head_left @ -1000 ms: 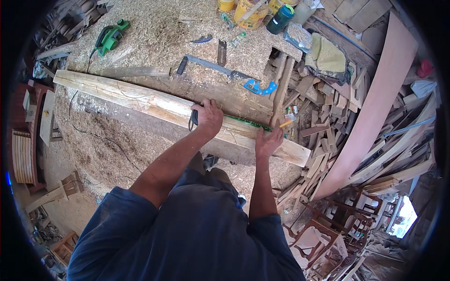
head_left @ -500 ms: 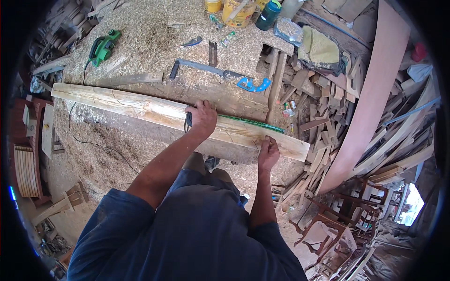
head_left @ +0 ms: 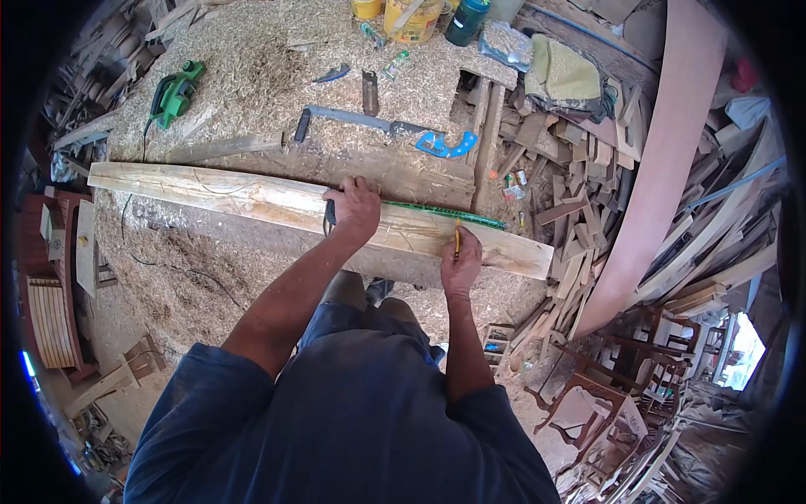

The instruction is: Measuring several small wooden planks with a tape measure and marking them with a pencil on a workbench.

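Note:
A long pale wooden board lies slightly slanted across the bench. My left hand is closed on a dark tape measure resting on the board. Its green blade runs rightward along the board's far edge. In my right hand a yellow pencil is gripped, its point at the board beside the blade. Beyond the board lies a long saw with a blue handle.
A green power planer with a cord sits among shavings at back left. Yellow buckets and a dark green bottle stand at the back. Offcuts, a long pinkish sheet and wooden chairs crowd the right side.
My right hand has moved from the blade's right part leftward, with the pencil now upright against the board by the blade. My left hand stays on the tape measure; the view has shifted slightly.

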A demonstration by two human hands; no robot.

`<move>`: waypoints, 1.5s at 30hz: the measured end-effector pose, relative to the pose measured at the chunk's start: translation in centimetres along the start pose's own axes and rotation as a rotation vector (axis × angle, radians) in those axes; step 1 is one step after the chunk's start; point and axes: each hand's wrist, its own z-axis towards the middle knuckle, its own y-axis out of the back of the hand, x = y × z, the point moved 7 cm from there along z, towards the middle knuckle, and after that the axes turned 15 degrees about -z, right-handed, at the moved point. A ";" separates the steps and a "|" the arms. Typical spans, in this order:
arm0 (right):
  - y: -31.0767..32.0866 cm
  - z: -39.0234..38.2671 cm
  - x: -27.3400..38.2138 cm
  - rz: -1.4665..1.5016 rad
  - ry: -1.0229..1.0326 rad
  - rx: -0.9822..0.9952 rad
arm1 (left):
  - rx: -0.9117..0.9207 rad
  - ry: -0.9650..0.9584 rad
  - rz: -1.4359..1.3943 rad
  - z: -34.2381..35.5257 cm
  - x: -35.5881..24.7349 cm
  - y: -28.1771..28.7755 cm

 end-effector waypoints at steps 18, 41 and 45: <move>-0.7 -0.4 1.2 -0.098 0.087 0.025 | 0.012 0.005 0.004 -0.2 0.1 0.0; -1.5 -0.5 4.5 -0.119 0.171 0.068 | -0.011 0.007 0.024 -0.3 -0.1 0.0; -1.6 -0.6 4.6 -0.128 0.158 0.083 | -0.012 0.013 0.028 -0.1 -0.1 -0.1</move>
